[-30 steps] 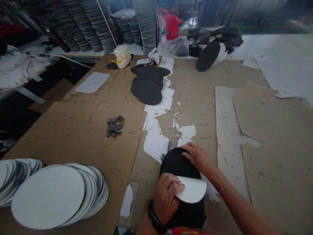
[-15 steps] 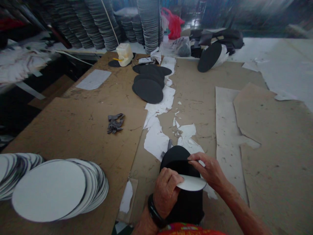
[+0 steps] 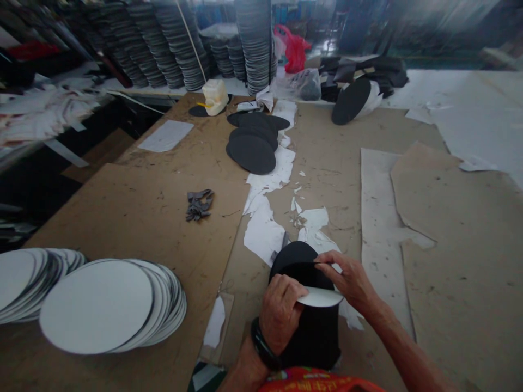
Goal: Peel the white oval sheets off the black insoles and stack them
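Note:
At the table's near edge, my left hand [image 3: 281,307] is closed, fingers curled over a curved white piece [image 3: 321,297] that shows as a crescent. My right hand [image 3: 341,272] pinches a thin black edge between thumb and fingertips, just above the white piece. Black oval sheets [image 3: 295,252] lie under and behind both hands. Whether the white crescent and the pinched black edge belong to one sheet, I cannot tell. On my left stands a stack of white oval sheets [image 3: 98,307] with dark edges.
Farther up the table lie several black ovals [image 3: 252,152], torn white paper scraps [image 3: 261,231] and a crumpled grey glove-like item [image 3: 199,204]. A whitish plastic container [image 3: 215,97] stands at the back left. Tall stacks [image 3: 255,49], a red plastic bag [image 3: 295,49] and cardboard sheets [image 3: 469,218] surround the area.
The view has shifted slightly, so the table things appear a little to the right. The white crescent looks narrower; both hands keep nearly the same hold.

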Tool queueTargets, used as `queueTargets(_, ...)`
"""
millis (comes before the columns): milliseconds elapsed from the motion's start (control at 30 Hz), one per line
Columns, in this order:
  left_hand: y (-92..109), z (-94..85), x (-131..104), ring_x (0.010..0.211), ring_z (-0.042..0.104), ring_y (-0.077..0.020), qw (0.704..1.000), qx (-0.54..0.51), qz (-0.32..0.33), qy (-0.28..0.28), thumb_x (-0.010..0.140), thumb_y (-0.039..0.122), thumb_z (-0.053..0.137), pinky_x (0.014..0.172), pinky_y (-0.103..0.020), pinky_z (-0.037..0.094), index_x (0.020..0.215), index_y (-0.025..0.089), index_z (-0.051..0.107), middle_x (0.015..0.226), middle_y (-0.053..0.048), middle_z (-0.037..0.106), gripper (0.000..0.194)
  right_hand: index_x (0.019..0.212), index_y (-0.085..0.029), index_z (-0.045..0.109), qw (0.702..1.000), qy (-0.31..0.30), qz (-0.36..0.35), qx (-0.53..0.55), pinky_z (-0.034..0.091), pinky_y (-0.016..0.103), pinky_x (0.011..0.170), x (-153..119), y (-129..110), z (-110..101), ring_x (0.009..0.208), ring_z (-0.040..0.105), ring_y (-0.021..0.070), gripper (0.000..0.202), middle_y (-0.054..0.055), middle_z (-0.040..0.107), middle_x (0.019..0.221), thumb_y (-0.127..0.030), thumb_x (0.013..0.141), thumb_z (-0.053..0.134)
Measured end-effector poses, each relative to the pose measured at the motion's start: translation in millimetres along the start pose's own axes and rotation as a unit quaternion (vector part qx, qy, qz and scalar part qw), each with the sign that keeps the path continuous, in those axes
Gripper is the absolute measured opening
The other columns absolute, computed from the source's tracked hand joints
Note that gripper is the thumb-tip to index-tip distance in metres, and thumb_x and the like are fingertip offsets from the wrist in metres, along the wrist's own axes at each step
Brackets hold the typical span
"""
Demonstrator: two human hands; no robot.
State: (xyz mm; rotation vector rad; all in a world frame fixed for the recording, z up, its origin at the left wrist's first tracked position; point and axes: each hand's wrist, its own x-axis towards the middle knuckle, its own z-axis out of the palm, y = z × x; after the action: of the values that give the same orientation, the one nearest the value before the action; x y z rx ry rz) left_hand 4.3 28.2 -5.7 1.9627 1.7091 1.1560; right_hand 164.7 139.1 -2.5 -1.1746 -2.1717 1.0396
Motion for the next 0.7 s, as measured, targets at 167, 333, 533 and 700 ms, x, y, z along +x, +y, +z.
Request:
queueTargets(167,2,-0.6,2,0.075,0.053,-0.0182,1.000,-0.009,-0.012,-0.003,0.089,0.015,0.040,0.066,-0.031,0.044,0.081,0.016,0.055,0.077,-0.006,0.059,0.017,0.080,-0.021,0.062,1.000,-0.008,0.010,-0.009,0.048,0.029,0.071,1,-1,0,0.074,0.063,0.0181,0.016,0.002,0.068,0.076,-0.033,0.084,0.051)
queueTargets(333,5,-0.4,0,0.074,0.052,-0.0181,1.000,0.005,-0.018,0.003,0.090,0.019,0.039,0.065,-0.032,0.043,0.080,0.016,0.056,0.077,-0.006,0.059,0.020,0.079,-0.022,0.063,1.000,-0.015,0.012,-0.013,0.049,0.029,0.070,-1,0,0,0.075,0.064,0.0187,0.020,0.002,0.069,0.077,-0.037,0.083,0.050)
queueTargets(533,8,2.3,-6,0.073,0.053,-0.0165,0.998,0.056,-0.027,-0.005,0.092,0.029,0.038,0.065,-0.030,0.044,0.080,0.017,0.057,0.078,-0.006,0.060,0.026,0.078,-0.026,0.066,0.999,-0.012,0.019,-0.026,0.051,0.028,0.058,-6,11,1,0.066,0.067,0.0205,0.030,0.002,0.071,0.075,-0.052,0.075,0.053)
queueTargets(700,10,2.5,-8,0.073,0.053,-0.0160,0.998,0.064,-0.015,0.008,0.092,0.030,0.038,0.064,-0.029,0.043,0.080,0.017,0.056,0.079,-0.005,0.059,0.025,0.078,-0.025,0.066,0.999,-0.011,0.019,-0.024,0.050,0.027,0.053,-3,12,1,0.057,0.065,0.0188,0.031,0.002,0.072,0.076,-0.053,0.072,0.055)
